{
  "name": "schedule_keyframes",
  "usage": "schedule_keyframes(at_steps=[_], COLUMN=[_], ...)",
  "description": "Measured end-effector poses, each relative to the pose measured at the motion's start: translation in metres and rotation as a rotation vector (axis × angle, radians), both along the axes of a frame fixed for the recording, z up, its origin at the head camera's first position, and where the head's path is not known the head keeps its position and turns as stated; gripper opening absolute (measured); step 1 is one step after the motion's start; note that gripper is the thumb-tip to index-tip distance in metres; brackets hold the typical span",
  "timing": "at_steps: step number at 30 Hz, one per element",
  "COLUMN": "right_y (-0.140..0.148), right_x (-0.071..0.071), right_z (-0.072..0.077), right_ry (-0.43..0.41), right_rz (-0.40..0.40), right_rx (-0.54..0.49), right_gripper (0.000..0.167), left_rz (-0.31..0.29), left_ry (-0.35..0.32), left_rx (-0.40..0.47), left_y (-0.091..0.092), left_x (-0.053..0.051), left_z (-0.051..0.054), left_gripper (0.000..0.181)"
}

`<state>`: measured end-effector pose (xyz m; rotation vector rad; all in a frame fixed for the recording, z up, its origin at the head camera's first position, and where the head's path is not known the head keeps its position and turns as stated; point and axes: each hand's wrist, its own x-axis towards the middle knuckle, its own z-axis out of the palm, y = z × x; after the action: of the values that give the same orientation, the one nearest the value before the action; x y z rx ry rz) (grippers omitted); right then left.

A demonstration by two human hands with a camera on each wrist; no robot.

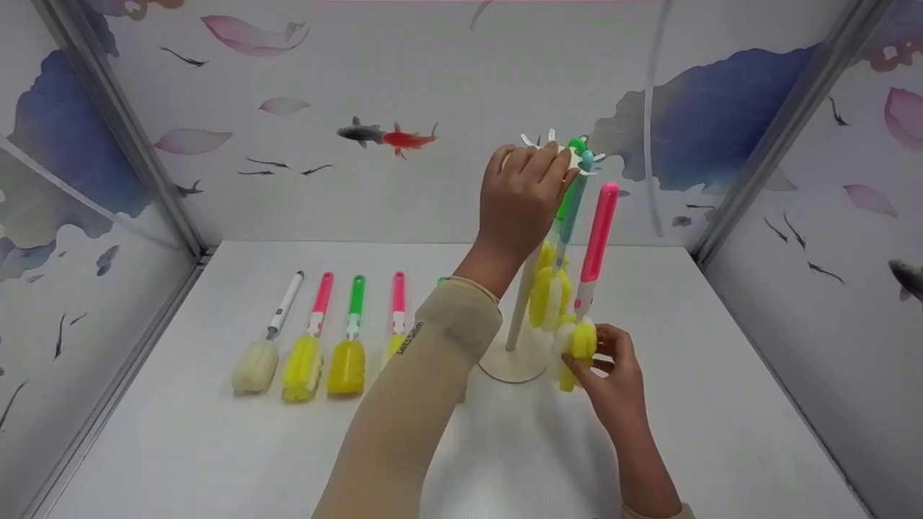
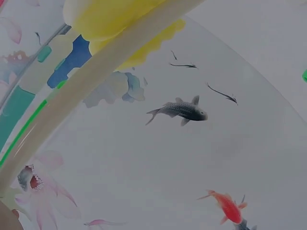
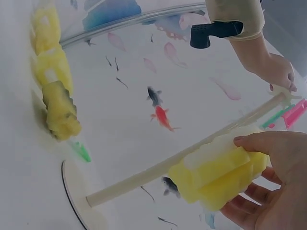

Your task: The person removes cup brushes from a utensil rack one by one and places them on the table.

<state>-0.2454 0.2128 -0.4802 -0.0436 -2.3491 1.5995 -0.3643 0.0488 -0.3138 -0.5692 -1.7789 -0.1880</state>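
Observation:
A cream stand with a round base and hooks around its top (image 1: 518, 317) stands upright on the table. My left hand (image 1: 525, 187) grips the stand's top from above, its fingers bent over the hooked part. Brushes with green and teal handles (image 1: 575, 205) hang on its right side, yellow sponge heads down. My right hand (image 1: 619, 382) holds a bottle brush (image 1: 600, 231) by its yellow-and-white sponge head, pink handle pointing up beside the stand. In the right wrist view, thumb and fingers lie around that sponge head (image 3: 218, 175). The left wrist view mostly shows the stand's pole (image 2: 91, 91).
Left of the stand, bottle brushes lie in a row: one with a white handle (image 1: 288, 299), one pink (image 1: 322, 295), one green (image 1: 356, 299), and another pink (image 1: 399, 292) partly behind my left sleeve. Printed walls enclose the white table (image 1: 180, 432) on the back and sides.

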Motion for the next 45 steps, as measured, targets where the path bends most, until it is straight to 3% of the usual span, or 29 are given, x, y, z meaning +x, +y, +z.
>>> schedule_keyframes(at_steps=[9,19,29,36,45], right_y=[0.008,0.013,0.017,0.020,0.022], right_x=[-0.001,-0.003,-0.003,-0.007,-0.017], right_z=[-0.002,-0.004,-0.009,-0.014,-0.027], right_ry=[-0.040,-0.112,-0.223,-0.300,-0.361], right_rz=[-0.041,-0.106,-0.109,-0.088,-0.090], right_rx=[0.040,0.100,0.233,0.233,0.263], right_gripper=[0.060,0.059,0.060,0.060,0.059], left_rz=[0.171,0.313,0.343,0.321,0.361], left_ry=[-0.064,-0.059,-0.082,-0.095,-0.070], left_rx=[-0.077,-0.097,-0.118,-0.104,-0.141], left_y=[0.007,0.016,0.015,0.015,0.015], left_x=[0.004,0.009,0.010,0.010,0.011], left_z=[0.008,0.013,0.012,0.011,0.011], left_gripper=[0.044,0.041,0.046,0.043,0.034])
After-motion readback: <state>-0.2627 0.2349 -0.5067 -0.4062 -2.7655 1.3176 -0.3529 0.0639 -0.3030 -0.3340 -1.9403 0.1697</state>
